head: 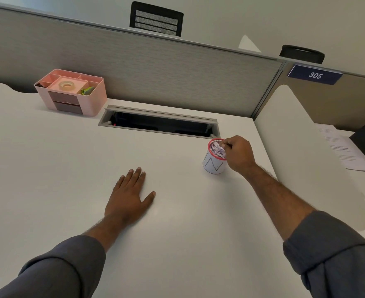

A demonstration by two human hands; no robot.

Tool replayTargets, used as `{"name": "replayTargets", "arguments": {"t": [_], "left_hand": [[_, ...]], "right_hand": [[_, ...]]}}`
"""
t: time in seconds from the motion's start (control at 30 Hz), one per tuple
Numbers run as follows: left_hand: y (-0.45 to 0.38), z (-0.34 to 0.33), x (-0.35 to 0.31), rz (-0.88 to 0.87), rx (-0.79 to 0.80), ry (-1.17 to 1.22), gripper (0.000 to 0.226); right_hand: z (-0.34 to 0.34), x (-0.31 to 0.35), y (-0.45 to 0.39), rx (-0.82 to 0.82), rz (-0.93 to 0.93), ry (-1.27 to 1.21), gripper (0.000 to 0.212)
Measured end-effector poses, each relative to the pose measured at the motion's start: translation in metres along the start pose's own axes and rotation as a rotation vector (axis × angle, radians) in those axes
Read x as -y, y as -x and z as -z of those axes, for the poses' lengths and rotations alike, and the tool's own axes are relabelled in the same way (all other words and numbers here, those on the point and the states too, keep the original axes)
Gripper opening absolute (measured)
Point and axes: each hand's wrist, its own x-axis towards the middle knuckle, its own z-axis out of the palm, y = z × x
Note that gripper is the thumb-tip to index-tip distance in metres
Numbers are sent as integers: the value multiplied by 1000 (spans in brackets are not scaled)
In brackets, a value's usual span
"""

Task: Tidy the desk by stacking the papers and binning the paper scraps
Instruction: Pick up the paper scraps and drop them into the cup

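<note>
Spanning a grey-partitioned cubicle, the white desk (48,168) bears the left hand (127,198), fingers straight.

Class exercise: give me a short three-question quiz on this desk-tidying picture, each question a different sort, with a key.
1. True or false: the left hand lies flat on the desk.
2. Where are the crumpled paper scraps? A) in the pink organiser B) in the red-rimmed cup C) on the desk
3. What is the right hand doing?

Key: 1 true. 2 B. 3 Its curled fingers are at the cup's rim, over the scraps.
</note>
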Motion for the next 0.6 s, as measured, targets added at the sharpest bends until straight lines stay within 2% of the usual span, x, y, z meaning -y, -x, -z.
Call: {"name": "replayTargets", "arguments": {"t": [0.3, 0.5, 0.6], "left_hand": [[0, 2, -1, 5, 10, -15, 80], [0, 6, -1, 8, 35, -13, 81], [0, 6, -3, 9, 63, 6, 79]], "right_hand": [[0, -6, -1, -74, -33, -34, 19], [-1, -8, 4, -37, 11, 53, 35], [-2, -9, 9, 10, 108, 151, 47]]}}
